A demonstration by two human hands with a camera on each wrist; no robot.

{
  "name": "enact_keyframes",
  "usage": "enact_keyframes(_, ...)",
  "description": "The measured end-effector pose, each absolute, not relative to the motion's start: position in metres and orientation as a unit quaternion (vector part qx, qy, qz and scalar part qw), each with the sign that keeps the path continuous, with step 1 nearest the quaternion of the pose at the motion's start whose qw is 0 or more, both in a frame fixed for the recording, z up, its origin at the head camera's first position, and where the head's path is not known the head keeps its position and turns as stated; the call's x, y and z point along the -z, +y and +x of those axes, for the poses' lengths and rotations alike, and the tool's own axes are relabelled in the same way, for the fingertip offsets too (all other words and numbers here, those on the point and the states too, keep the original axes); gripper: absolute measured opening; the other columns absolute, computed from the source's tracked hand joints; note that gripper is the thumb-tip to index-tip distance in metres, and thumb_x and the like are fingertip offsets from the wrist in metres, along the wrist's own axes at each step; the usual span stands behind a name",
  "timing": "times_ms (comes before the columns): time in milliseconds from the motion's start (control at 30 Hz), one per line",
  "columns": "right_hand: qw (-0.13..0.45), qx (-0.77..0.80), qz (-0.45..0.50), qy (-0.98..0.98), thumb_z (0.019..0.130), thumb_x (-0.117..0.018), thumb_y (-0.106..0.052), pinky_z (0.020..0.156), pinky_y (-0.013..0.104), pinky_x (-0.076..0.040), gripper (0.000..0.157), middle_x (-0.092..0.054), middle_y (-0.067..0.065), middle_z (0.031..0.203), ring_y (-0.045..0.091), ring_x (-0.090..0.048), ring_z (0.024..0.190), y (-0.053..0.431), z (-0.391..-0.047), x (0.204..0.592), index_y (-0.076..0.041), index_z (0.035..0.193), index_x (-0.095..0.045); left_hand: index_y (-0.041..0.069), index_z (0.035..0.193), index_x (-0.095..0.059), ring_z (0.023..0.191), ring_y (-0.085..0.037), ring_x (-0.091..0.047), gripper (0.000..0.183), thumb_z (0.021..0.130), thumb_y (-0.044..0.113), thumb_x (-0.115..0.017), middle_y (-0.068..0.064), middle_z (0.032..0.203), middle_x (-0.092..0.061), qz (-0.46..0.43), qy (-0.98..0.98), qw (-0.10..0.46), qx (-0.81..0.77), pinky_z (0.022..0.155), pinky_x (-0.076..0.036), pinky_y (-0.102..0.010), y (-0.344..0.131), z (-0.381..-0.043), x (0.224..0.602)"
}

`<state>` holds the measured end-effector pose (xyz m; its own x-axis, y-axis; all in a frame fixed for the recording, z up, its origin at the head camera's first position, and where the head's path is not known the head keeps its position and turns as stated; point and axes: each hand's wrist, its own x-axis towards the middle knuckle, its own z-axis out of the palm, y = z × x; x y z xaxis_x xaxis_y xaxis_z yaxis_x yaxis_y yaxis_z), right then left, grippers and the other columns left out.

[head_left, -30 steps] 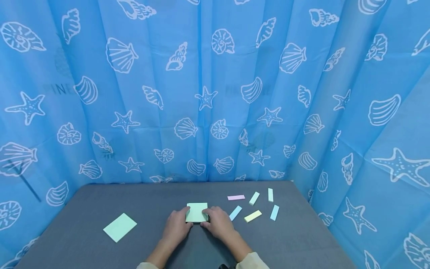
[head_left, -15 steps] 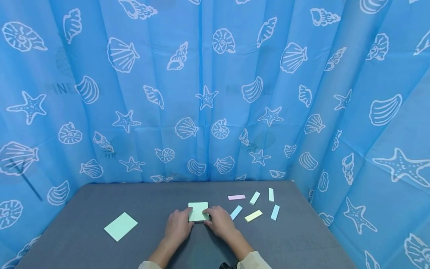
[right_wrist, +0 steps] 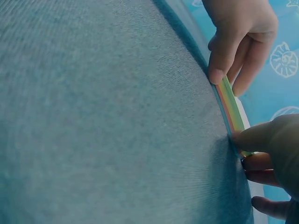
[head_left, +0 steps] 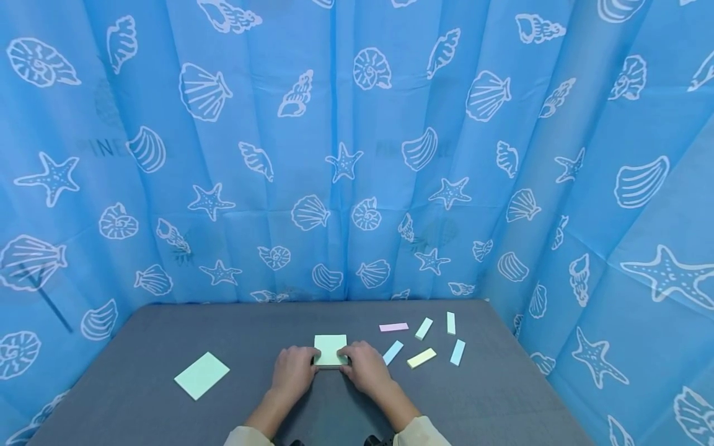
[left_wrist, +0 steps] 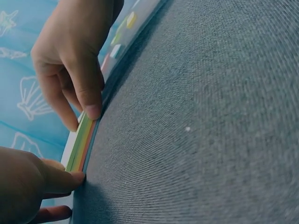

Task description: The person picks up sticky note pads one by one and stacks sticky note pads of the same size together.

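A stack of pale green sticky notes [head_left: 330, 349] lies on the grey table between my two hands. Bands of green, yellow, orange and blue show along its near edge in the left wrist view. My left hand [head_left: 294, 373] holds the stack's left side, thumb at the near edge. On the opposite side, my right hand [head_left: 366, 367] grips it, its thumb also at the near corner. In the right wrist view, the stack [right_wrist: 231, 107] sits flat on the cloth with fingers at both ends. The fingers hide its side edges.
A larger pale green note pad [head_left: 202, 375] lies turned at an angle on the left. Several narrow sticky-note strips are spread on the right, among them a pink strip [head_left: 393, 327] and a yellow strip [head_left: 421, 358]. A blue shell-print curtain [head_left: 346, 186] hangs behind the grey table [head_left: 474, 402].
The stack's back left edge, slightly uneven before, now looks straighter. My left hand's fingers have shifted a little along the side. The right hand stays nearly still.
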<state>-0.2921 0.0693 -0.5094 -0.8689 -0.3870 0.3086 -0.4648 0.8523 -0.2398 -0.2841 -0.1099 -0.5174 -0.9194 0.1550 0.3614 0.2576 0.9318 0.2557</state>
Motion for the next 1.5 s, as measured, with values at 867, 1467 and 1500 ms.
enact_keyframes(867, 0.107, -0.202, 0.203, -0.952, 0.081, -0.080, -0.016, 0.073, 0.038, -0.049, 0.024, -0.063, -0.001, 0.089, 0.014, -0.055, 0.081, 0.069, -0.293, 0.511, -0.014, 0.105, -0.075, 0.019, 0.101, -0.075, 0.088, -0.016, -0.059, 0.031, 0.072, 0.015, -0.085, 0.006, 0.098, -0.070, -0.138, -0.943, 0.154, 0.261, 0.078, -0.048, -0.041, -0.143, -0.271, 0.534)
enact_keyframes(1467, 0.107, -0.210, 0.202, -0.950, 0.081, -0.080, -0.016, 0.071, 0.038, -0.048, 0.025, -0.062, -0.001, 0.089, 0.014, -0.053, 0.081, 0.069, -0.293, 0.511, -0.013, 0.105, -0.075, 0.019, 0.109, -0.073, 0.111, -0.032, -0.057, 0.039, 0.072, 0.021, -0.086, -0.004, 0.120, -0.065, -0.102, -0.961, 0.147, 0.209, 0.090, -0.042, -0.056, -0.209, -0.262, 0.525)
enact_keyframes(1500, 0.108, -0.211, 0.204, -0.950, 0.081, -0.080, -0.015, 0.071, 0.038, -0.048, 0.025, -0.062, -0.001, 0.088, 0.014, -0.053, 0.081, 0.069, -0.293, 0.510, -0.013, 0.105, -0.075, 0.018, 0.109, -0.073, 0.112, -0.033, -0.056, 0.040, 0.071, 0.021, -0.087, -0.005, 0.122, -0.065, -0.102, -0.962, 0.146, 0.205, 0.090, -0.041, -0.057, -0.215, -0.261, 0.524)
